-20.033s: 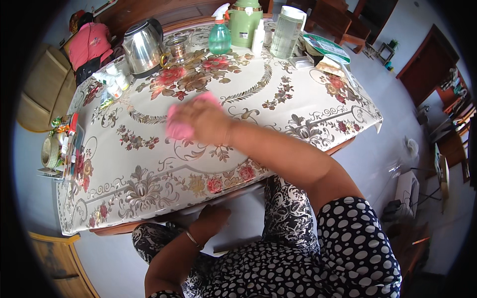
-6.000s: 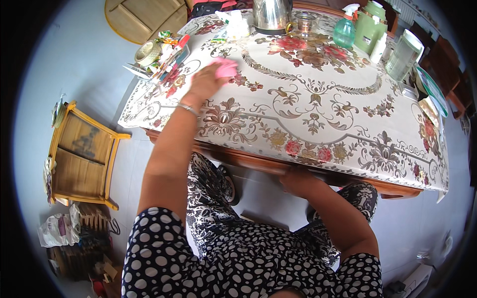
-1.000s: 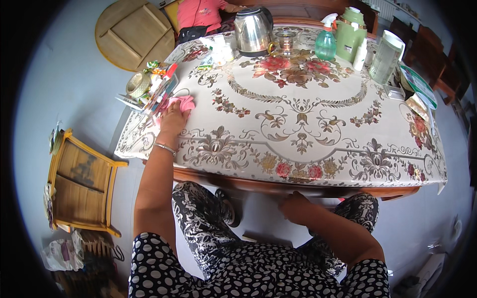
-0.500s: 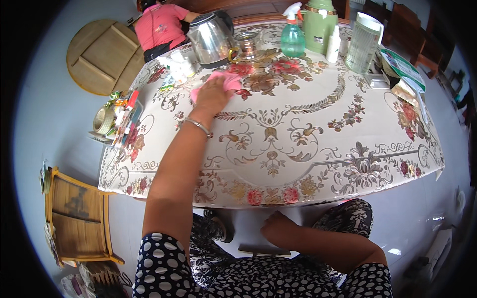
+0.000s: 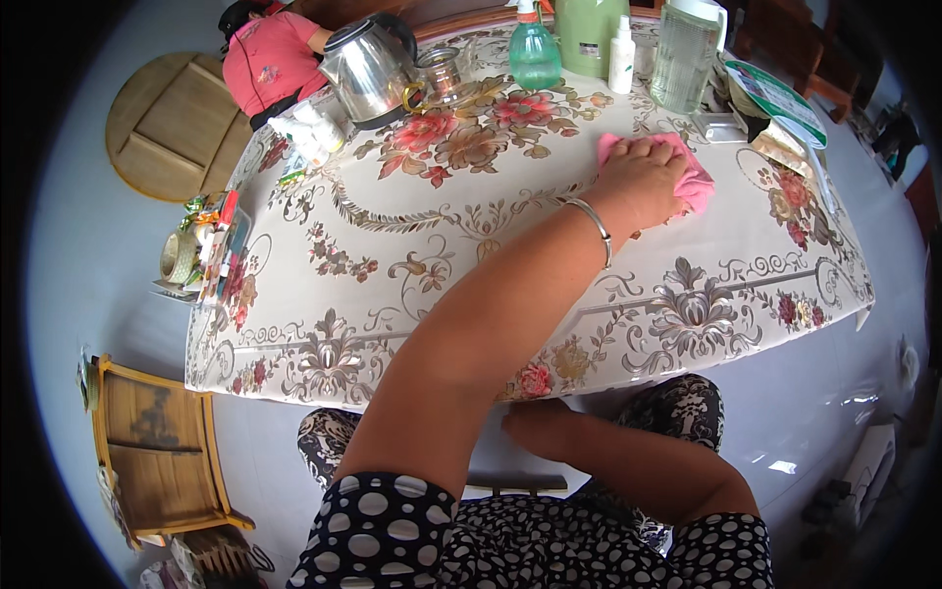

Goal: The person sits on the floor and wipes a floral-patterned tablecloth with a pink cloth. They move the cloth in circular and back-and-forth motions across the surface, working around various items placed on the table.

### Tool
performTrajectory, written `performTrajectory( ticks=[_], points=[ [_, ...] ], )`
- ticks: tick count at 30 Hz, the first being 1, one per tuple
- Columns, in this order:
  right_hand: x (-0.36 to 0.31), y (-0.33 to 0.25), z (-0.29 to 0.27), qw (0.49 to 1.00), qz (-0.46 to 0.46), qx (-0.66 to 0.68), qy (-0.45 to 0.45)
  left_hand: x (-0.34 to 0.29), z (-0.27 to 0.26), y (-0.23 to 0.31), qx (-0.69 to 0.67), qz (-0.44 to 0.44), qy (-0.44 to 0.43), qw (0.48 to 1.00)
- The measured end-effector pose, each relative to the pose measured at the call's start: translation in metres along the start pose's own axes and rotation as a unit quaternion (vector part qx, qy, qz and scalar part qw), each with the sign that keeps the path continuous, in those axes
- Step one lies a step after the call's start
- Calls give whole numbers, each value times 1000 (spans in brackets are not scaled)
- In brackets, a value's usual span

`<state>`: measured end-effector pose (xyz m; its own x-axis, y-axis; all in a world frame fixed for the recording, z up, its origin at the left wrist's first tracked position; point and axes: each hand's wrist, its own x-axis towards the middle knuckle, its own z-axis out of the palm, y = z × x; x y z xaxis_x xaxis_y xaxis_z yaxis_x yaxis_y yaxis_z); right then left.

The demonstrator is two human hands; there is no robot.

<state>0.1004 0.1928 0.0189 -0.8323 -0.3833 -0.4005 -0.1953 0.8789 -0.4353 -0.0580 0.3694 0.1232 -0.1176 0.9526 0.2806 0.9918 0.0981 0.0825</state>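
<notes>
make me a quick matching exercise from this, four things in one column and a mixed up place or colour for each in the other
Things:
1. cloth
2. kettle
3. spray bottle
4. right hand

Places and colours:
A. see-through green, with a trigger top
B. just below the near edge of the tablecloth in the picture
C. pink, under the left hand
D. shiny silver, with a dark handle

Right pairs: 1-C, 2-D, 3-A, 4-B

On the flowery tablecloth (image 5: pixel 471 196): pink rag (image 5: pixel 699 187), shiny kettle (image 5: pixel 365 77), green spray bottle (image 5: pixel 535 59), skinny white bottle (image 5: pixel 621 63), big green flask (image 5: pixel 586 41), clear water jug (image 5: pixel 679 67).
</notes>
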Motion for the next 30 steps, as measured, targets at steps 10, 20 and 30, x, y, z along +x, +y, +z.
performTrajectory(
  ticks=[10,20,30],
  points=[
    [7,9,10,996,31,-83,-11,-97,-43,-140,60,-134,32,989],
    [19,20,37,973,53,33,222,-313,-108,-244,118,-412,84,899],
    [17,13,24,985,31,-167,28,-407,-121,-219,178,-487,61,853]
  ],
)
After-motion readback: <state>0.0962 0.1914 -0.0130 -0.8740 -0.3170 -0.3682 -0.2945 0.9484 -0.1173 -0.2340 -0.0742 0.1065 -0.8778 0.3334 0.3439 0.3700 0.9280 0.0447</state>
